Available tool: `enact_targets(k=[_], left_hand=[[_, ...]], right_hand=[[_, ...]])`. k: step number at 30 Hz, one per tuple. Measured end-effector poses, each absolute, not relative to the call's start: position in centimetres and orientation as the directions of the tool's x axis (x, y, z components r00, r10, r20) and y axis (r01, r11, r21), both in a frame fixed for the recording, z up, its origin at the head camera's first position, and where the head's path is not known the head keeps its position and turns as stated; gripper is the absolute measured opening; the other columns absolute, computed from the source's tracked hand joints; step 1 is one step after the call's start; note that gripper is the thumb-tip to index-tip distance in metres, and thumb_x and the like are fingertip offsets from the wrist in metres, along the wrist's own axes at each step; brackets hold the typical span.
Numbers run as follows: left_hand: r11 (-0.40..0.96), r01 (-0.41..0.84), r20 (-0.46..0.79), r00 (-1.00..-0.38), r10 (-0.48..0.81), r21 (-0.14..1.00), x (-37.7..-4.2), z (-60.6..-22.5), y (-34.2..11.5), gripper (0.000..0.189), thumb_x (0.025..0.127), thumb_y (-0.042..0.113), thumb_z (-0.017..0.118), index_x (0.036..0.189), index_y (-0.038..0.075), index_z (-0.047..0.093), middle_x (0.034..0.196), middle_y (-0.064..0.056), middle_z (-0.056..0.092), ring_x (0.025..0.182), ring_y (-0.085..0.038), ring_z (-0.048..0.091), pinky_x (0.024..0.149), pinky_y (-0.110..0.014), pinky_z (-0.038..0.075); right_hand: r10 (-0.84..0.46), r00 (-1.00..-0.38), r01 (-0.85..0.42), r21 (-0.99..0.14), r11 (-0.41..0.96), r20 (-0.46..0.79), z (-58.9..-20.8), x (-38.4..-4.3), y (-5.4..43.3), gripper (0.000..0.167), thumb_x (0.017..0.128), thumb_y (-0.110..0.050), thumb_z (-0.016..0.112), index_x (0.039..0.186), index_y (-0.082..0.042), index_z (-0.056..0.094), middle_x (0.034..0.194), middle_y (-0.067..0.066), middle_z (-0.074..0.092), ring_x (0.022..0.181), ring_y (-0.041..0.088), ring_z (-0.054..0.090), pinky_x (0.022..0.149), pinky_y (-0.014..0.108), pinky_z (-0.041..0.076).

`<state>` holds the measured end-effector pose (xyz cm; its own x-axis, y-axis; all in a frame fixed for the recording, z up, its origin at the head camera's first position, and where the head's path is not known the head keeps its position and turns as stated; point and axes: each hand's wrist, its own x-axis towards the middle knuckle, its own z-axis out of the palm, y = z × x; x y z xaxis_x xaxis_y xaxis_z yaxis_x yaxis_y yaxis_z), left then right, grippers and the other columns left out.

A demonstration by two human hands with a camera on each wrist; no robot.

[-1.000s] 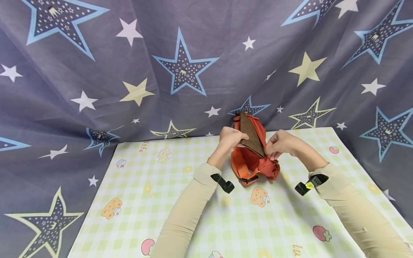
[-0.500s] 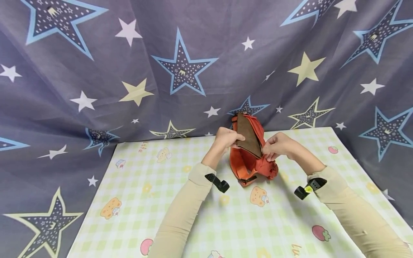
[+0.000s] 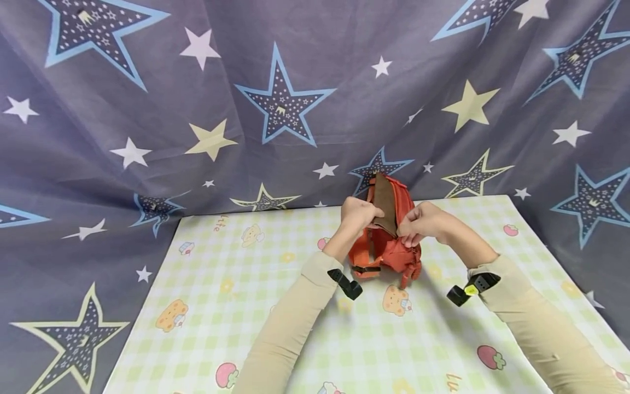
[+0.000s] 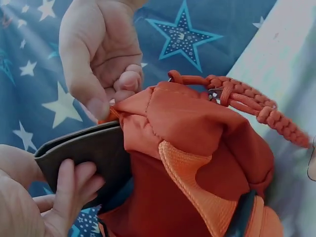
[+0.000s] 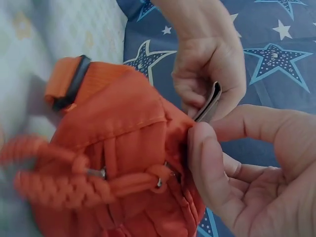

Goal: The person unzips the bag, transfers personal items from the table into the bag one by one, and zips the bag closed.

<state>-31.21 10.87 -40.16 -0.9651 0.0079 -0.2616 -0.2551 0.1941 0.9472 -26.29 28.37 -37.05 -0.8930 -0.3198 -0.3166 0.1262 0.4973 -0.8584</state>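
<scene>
An orange-red fabric bag (image 3: pixel 406 203) with webbing straps is held at the back of the table, its opening spread. A brown, flat, folded wallet (image 3: pixel 385 203) sits partly inside the opening. My left hand (image 3: pixel 361 212) pinches the wallet, thumb on one face and fingers (image 4: pixel 79 180) on the other. With thumb and forefinger, my right hand (image 3: pixel 427 221) pinches the edge of the bag's opening beside the wallet. The wallet's inner end is hidden by the bag. A braided orange cord (image 4: pixel 256 103) hangs from the bag's end in the left wrist view.
A green-and-white checked cloth (image 3: pixel 275 268) with cartoon prints covers the table. Behind it hangs a dark star-patterned curtain (image 3: pixel 305 158), close to the bag. An orange strap with a black buckle (image 3: pixel 366 269) hangs low on the bag's near side.
My left hand has shifted right with the wallet, which shows narrower in the head view. The bag has turned a little, its buckle strap swinging left. My right hand keeps its pinch.
</scene>
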Motion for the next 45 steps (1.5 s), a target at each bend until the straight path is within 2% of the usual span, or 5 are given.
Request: enact_targets(k=[7,16,27,34,45], left_hand=[[0.354,-0.148,-0.207,-0.969,0.134,0.923,-30.6,-39.5,10.9,0.04,0.084,0.004,0.078,0.053,0.01,0.054,0.05,0.003,0.048,0.046,-0.011,0.063,0.059,-0.031,0.063],[0.343,-0.114,-0.203,-0.95,0.238,0.932,-31.0,-39.1,10.9,0.021,0.089,0.007,0.075,0.069,-0.001,0.073,0.066,-0.008,0.069,0.054,-0.013,0.064,0.078,-0.044,0.064],[0.457,-0.037,-0.107,-0.986,0.129,0.889,-32.0,-38.6,10.8,0.006,0.086,0.005,0.078,0.082,0.002,0.08,0.089,-0.014,0.079,0.064,-0.026,0.076,0.073,-0.041,0.064],[0.537,-0.025,-0.13,-0.979,0.158,0.843,-31.7,-37.6,10.5,0.022,0.083,0.002,0.078,0.062,0.004,0.073,0.065,-0.011,0.074,0.054,-0.02,0.072,0.066,-0.039,0.064],[0.471,-0.095,-0.178,-0.974,0.137,0.877,-32.3,-38.6,10.0,0.008,0.08,-0.001,0.081,0.073,0.001,0.077,0.075,-0.013,0.076,0.06,-0.022,0.074,0.062,-0.035,0.064]], right_hand=[[-0.164,-0.937,0.128,-0.738,0.663,-0.31,-37.4,-26.5,28.0,0.015,0.09,-0.011,0.067,0.081,0.001,0.067,0.063,0.003,0.067,0.061,0.013,0.067,0.063,0.028,0.059],[0.019,-0.989,0.089,-0.49,0.867,-0.146,-37.8,-29.2,28.8,0.027,0.085,-0.016,0.072,0.061,-0.006,0.068,0.061,0.012,0.07,0.049,0.015,0.061,0.049,0.028,0.046],[-0.096,-0.976,0.133,-0.886,0.445,-0.194,-38.1,-31.6,28.9,0.028,0.094,0.002,0.062,0.114,0.022,0.066,0.069,0.002,0.071,0.058,0.01,0.067,0.067,0.031,0.063],[-0.168,-0.977,0.051,-0.913,0.405,-0.129,-38.4,-31.3,28.2,0.028,0.098,-0.003,0.061,0.114,0.02,0.066,0.07,-0.002,0.071,0.063,0.01,0.068,0.068,0.033,0.063],[-0.12,-0.984,0.069,-0.894,0.443,-0.135,-38.8,-32.2,27.4,0.028,0.096,-0.007,0.064,0.108,0.017,0.07,0.066,-0.002,0.071,0.059,0.01,0.067,0.068,0.037,0.064]])
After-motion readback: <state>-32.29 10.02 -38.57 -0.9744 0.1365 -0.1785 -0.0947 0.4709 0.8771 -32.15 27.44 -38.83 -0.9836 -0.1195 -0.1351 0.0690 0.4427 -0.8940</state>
